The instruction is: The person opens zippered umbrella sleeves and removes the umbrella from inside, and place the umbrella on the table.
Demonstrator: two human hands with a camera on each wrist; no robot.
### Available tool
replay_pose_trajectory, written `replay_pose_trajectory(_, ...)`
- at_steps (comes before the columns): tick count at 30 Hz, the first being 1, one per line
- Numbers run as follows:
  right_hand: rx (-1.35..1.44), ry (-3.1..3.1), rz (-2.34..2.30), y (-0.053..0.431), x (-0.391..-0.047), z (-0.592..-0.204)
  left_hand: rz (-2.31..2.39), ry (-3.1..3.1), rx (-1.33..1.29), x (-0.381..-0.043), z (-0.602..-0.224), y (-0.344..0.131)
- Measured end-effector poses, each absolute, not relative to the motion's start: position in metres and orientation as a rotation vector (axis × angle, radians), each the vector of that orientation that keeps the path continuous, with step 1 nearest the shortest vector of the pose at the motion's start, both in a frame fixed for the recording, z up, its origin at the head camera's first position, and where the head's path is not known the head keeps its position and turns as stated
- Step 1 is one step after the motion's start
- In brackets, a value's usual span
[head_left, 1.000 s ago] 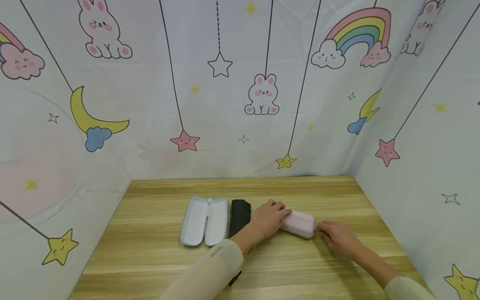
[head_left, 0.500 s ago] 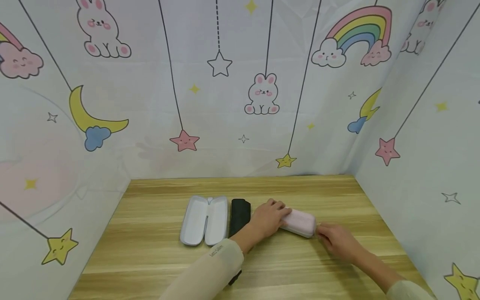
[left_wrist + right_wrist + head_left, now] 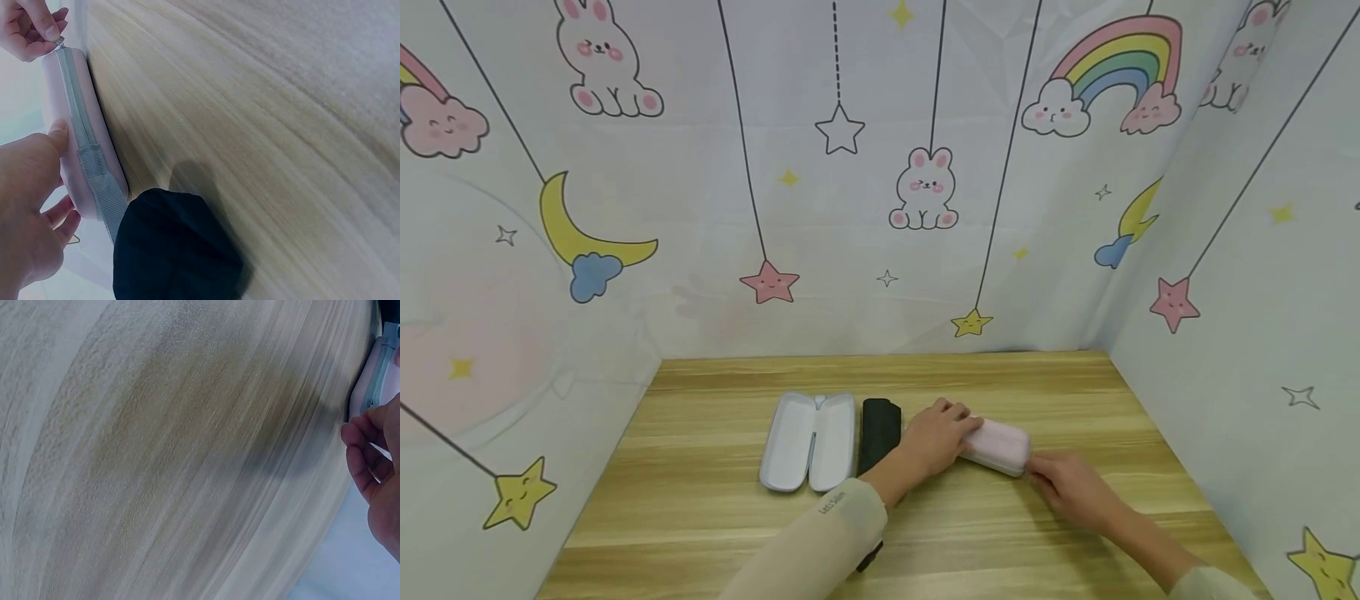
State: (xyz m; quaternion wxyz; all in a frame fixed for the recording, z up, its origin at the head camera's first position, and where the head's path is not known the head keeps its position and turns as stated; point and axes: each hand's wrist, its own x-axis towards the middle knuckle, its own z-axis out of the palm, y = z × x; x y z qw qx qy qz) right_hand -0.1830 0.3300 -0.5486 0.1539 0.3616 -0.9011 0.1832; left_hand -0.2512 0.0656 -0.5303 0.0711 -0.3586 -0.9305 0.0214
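A pale pink zippered case (image 3: pixel 1000 446) lies on the table, a grey zipper (image 3: pixel 76 94) running along its side. My left hand (image 3: pixel 936 437) holds its left end, thumb on the near side and fingers over the top. In the left wrist view, a grey ribbed strap (image 3: pixel 106 190) hangs from the end by my left hand (image 3: pixel 34 200). My right hand (image 3: pixel 1071 487) is at the right end, thumb and fingers pinching the small zipper pull (image 3: pixel 60 43). The right wrist view shows my right hand (image 3: pixel 381 462) at the zipper's end, partly cut off.
Left of the case lies a long black fabric bundle (image 3: pixel 880 429), like a folded umbrella, partly under my left forearm. Beyond it a white hinged case (image 3: pixel 790 450) lies spread open. Printed curtains (image 3: pixel 850 317) enclose the wooden table (image 3: pixel 715 400) at the back and sides.
My right hand has shifted slightly left and toward me around the case's right end. The left hand and the case stay in place.
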Motion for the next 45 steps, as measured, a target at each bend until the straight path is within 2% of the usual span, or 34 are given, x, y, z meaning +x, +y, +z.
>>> replay_pose_trajectory(28, 0.925, -2.703, 0.542, 0.331, -0.18, -0.546, 0.032, -2.783, -1.059, -0.251, -0.532, 0.067)
replay_pose_trajectory(45, 0.765, -2.724, 0.466, 0.344, -0.203, -0.552, -0.067, -2.845, -1.121, -0.245, -0.526, 0.058)
